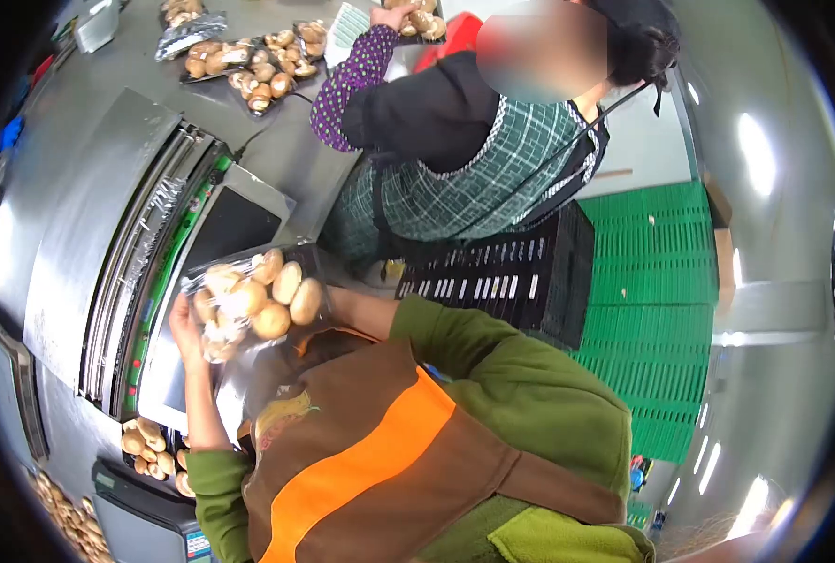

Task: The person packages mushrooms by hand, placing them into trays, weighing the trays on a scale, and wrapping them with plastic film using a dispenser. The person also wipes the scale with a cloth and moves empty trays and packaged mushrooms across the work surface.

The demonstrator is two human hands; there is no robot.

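Observation:
A film-wrapped black tray of mushrooms (pixel 253 298) is held up in front of my brown apron, with pale brown caps showing through the clear film. My left hand (pixel 187 330) grips the tray's left edge, fingers pressed along its side. On the other side, my right hand (pixel 342 305) is at the tray's right edge; its fingers are mostly hidden behind the pack. Just beyond the tray lies a wrapping machine (pixel 168 253) with rollers, a green strip and a dark plate (pixel 231 223).
A co-worker in a checked apron (pixel 455 197) stands close ahead, one hand (pixel 394 17) on another mushroom tray (pixel 424 21). Several wrapped packs (pixel 262 75) lie on the steel table (pixel 136 56). Black crates (pixel 492 272) and green crates (pixel 647 281) stand right; a scale (pixel 145 511) is lower left.

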